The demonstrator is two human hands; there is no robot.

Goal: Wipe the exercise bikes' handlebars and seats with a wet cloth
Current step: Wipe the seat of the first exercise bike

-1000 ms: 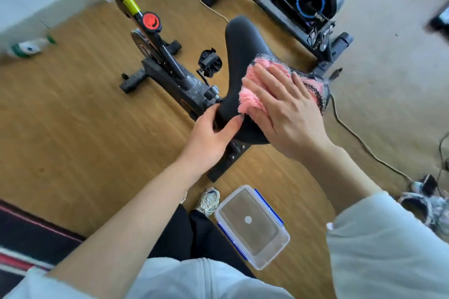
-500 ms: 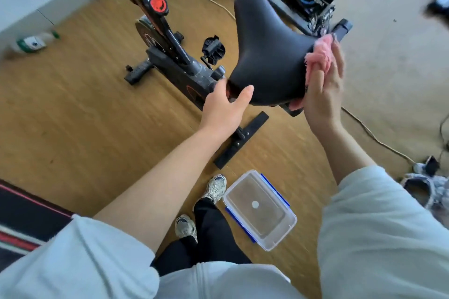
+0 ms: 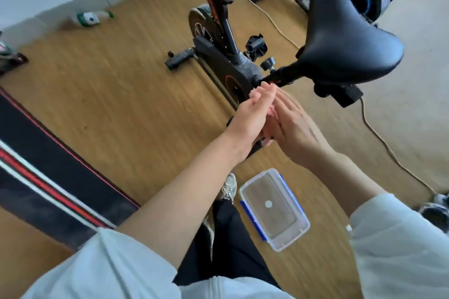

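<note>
Left hand point(image 3: 251, 114) and right hand point(image 3: 295, 126) meet at centre with the pink cloth point(image 3: 270, 115) pressed between the palms. Grip is flat, fingers near straight. Black seat point(image 3: 345, 39) at 1 o'clock, apart from hands. Clear container point(image 3: 295, 238) on floor, 5 o'clock.

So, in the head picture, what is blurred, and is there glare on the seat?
Head view: motion blur smears the left hand, the right hand, the pink cloth between them and the bottle; the seat shows a soft sheen, no hard glare.
</note>
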